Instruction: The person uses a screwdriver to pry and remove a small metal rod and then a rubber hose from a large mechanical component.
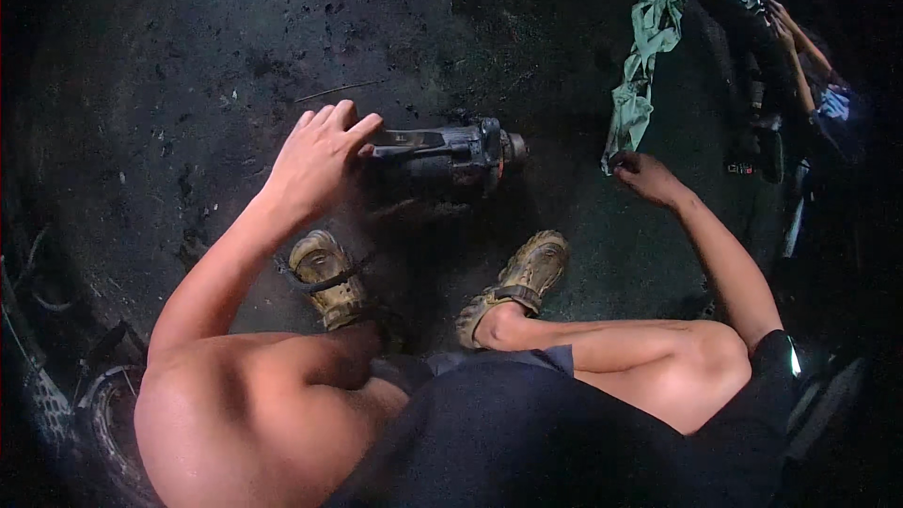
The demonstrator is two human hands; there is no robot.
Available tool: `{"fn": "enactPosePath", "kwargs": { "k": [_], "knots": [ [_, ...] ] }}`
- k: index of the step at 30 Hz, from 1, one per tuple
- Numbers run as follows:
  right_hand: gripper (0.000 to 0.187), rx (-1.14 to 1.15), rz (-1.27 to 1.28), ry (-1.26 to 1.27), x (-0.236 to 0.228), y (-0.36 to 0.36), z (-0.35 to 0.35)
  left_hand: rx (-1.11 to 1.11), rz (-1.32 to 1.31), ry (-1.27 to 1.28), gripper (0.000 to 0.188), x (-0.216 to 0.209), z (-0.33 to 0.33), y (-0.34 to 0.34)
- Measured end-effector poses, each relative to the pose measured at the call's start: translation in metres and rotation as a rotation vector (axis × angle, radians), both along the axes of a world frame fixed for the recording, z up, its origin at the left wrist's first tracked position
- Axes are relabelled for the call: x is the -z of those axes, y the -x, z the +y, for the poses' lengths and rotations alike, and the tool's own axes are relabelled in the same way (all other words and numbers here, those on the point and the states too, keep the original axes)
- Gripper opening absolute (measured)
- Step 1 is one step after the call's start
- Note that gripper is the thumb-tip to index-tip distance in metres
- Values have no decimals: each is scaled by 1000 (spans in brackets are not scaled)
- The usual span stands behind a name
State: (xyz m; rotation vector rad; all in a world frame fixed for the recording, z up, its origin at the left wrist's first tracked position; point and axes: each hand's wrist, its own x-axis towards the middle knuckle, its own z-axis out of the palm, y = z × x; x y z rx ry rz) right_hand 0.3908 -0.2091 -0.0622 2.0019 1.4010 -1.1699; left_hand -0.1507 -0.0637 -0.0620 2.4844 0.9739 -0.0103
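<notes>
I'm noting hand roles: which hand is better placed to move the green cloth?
Right, I'd judge: the right hand appears to pinch the near end of the green cloth, while the left hand is at the dark cylindrical part, farther off.

Wide fisheye view from the head, steeply down at the nearby floor [395,23].

I look down on a dark floor [395,0], scuffed and blotched with darker stains and a few pale specks, grey on my left and faintly greenish towards my right. The light is dim around me and falls to black at the edges. At lower left I make out 1 round, wheel-like thing [97,404] beside 1 pale perforated piece [52,403], both half lost in shadow.
</notes>
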Motion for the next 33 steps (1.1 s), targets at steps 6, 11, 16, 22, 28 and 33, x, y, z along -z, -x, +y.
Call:
{"fn": "enactPosePath", "kwargs": {
  "k": [6,11,16,22,28,33],
  "knots": [
    [45,74,0,52,-17,36,17,-30,10,209,32,-1,3,2],
    [43,-7,65,10,-8,9,0,-133,-116,420,34,-3,9,-1],
    [43,93,67,79,-15,23,10,-68,-6,110,34,-3,10,4],
    [43,-14,19,35,-15,22,13,-29,-77,108,37,3,8,-3],
    [44,-23,22,26,-14,23,13,-235,-237,346,32,2,20,12],
    [43,-24,-16,0,-26,41,15,-433,-247,371,26,-1,42,51]
  ]
}}
